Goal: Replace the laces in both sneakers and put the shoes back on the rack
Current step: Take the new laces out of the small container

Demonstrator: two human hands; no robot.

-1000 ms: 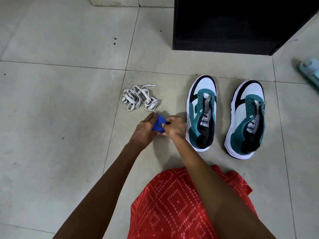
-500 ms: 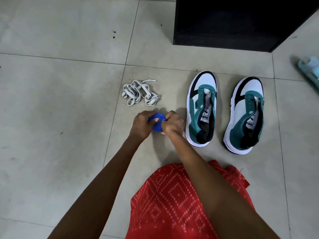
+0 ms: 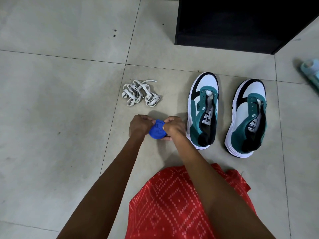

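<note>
Since a second earlier, the blue lace bundle (image 3: 157,132) had turned further into view. The left hand (image 3: 139,125) and right hand (image 3: 174,128) each pinched its edge above the grey tiled floor (image 3: 60,118). The near sneaker (image 3: 203,109) and far sneaker (image 3: 247,118) stood unlaced to the right. White laces (image 3: 140,95) lay beyond, and a black cabinet (image 3: 241,23) stood behind.

Your lace bundle (image 3: 157,131) is bright blue, the loose laces (image 3: 140,94) off-white, the left-hand sneaker (image 3: 202,107) and right-hand sneaker (image 3: 248,116) white, teal and black, your garment (image 3: 172,200) red with white dotted diamonds, the floor (image 3: 60,100) pale grey, the cabinet (image 3: 241,23) black.
</note>
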